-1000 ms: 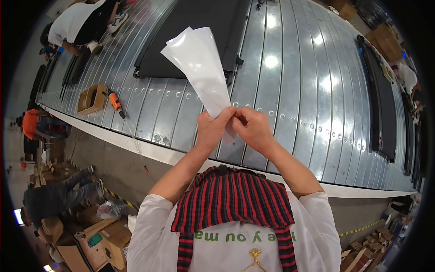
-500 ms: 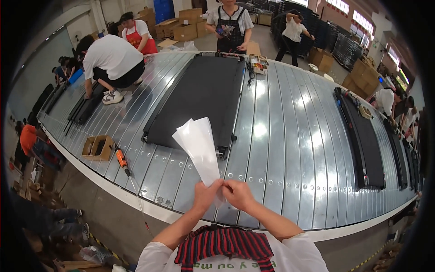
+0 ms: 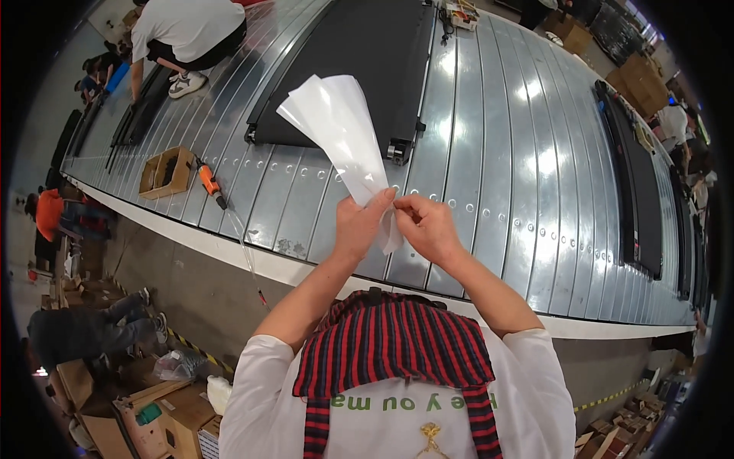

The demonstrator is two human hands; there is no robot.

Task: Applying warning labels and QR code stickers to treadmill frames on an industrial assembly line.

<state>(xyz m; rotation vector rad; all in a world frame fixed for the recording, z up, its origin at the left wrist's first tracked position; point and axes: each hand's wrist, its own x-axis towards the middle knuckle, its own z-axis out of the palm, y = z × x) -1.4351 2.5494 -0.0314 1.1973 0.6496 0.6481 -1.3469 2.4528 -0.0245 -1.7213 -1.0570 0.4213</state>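
Note:
A fanned bundle of glossy white sheets (image 3: 345,130), long and narrow, rises from my hands over the metal table. My left hand (image 3: 359,228) is closed around its lower part, thumb on top. Close beside it, my right hand (image 3: 430,228) pinches at the edge of the sheets with thumb and bent forefinger. Their lower ends poke out between my two hands. Beyond the bundle lies a flat machine with a wide black belt (image 3: 352,69), partly covered by the sheets and cut off at the top.
An orange power screwdriver (image 3: 208,183) with a trailing cable lies left, next to a cardboard box (image 3: 167,174) of dark parts. A person in white (image 3: 187,34) crouches on the table's far left. More black belt machines (image 3: 628,180) lie at right. The table's white edge (image 3: 252,262) runs before me.
My view has tilted downward, so the table sits higher in the picture. Both hands still hold the white sheets, whose lower ends show more between them.

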